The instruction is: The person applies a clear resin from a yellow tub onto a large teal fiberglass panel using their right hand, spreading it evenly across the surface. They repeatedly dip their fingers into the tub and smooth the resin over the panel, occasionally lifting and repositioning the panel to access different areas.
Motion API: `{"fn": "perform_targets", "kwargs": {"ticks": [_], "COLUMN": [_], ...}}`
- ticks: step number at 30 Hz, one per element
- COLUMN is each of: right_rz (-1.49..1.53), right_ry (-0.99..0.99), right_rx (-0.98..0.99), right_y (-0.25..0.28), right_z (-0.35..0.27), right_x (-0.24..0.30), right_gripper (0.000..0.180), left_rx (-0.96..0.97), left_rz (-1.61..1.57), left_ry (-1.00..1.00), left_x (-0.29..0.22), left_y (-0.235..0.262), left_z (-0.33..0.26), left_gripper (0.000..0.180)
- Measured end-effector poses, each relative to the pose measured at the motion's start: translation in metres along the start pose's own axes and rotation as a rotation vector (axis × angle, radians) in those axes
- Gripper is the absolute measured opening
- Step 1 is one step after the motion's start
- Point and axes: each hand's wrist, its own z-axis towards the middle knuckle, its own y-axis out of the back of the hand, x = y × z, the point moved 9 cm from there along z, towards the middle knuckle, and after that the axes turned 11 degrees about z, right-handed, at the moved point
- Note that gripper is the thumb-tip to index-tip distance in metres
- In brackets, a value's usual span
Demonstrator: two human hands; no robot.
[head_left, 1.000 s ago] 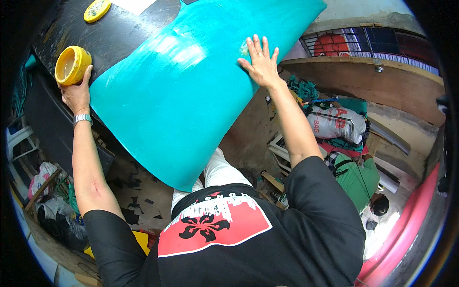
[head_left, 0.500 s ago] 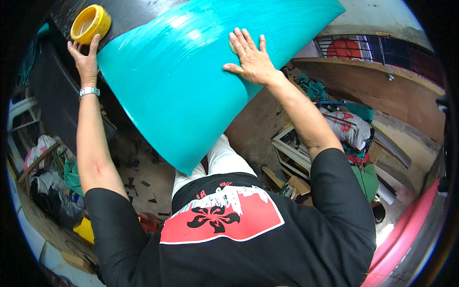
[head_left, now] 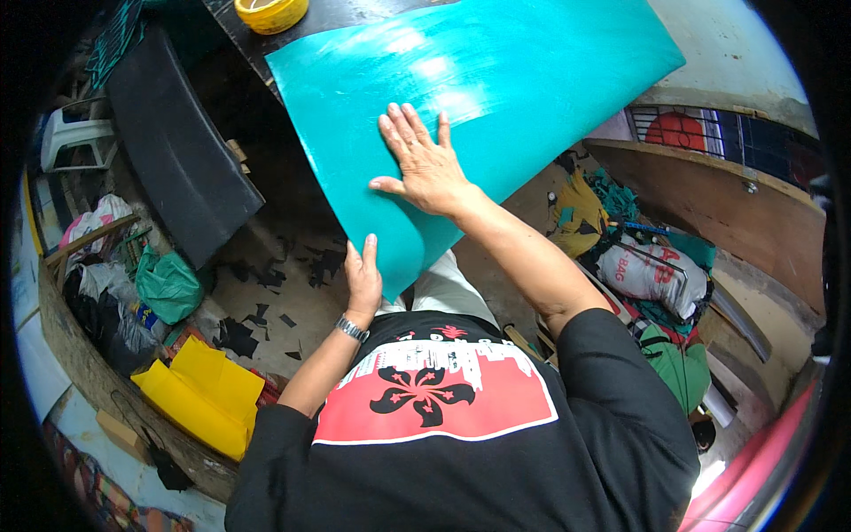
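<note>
At the far left a white plastic stool (head_left: 75, 133) stands among floor clutter, with a crumpled green plastic bag (head_left: 167, 284) and a folded yellow sheet (head_left: 199, 395) lying below it near the curved wooden edge. A long, dark, curved panel (head_left: 177, 151) leans from the upper left down toward the floor, which is scattered with black scraps (head_left: 266, 315).

At the top, a yellow roll of tape (head_left: 270, 12) sits on the dark counter (head_left: 341, 12), just beside the upper left corner of a large, glossy teal flexible sheet (head_left: 496, 80). That sheet lies partly on the counter and hangs off its near edge, tapering down to a rounded corner just in front of the person's chest.

The person's left hand (head_left: 363, 279), with a metal wristwatch (head_left: 351, 329) on the wrist, rises to the sheet's lower left edge. Its fingers (head_left: 367, 253) are held straight and close together, touching the edge; I cannot tell whether they grip it.

The right hand (head_left: 425, 164) lies flat, palm down, on the middle of the sheet, fingers spread wide and the thumb pointing left.

To the right, on the floor, lie a white printed sack (head_left: 651, 275) and green fabric (head_left: 678, 363), beneath a long curved wooden board (head_left: 736, 199).
</note>
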Motion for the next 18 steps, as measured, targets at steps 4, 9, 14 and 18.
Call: {"fn": "perform_targets", "kwargs": {"ticks": [4,9,14,18], "right_rz": [-0.132,0.126,-0.063,0.042], "right_ry": [-0.119,0.128,0.043,0.087], "right_rx": [-0.157,-0.065,-0.046,-0.161], "right_y": [0.013,-0.015,-0.007,-0.005], "right_z": [0.000,-0.003,0.009,0.020], "right_x": [-0.004,0.059,0.042,0.042], "right_gripper": [0.099,0.096,0.094,0.097], "left_rx": [-0.058,-0.134,-0.135,-0.151], "left_rz": [-0.039,-0.071,-0.223,-0.147], "left_ry": [-0.053,-0.101,-0.089,-0.090], "left_x": [0.007,-0.001,-0.006,-0.003], "left_y": [-0.006,-0.006,-0.010,-0.009], "left_z": [0.008,0.006,0.006,0.003], "left_gripper": [0.040,0.040,0.033,0.030]}}
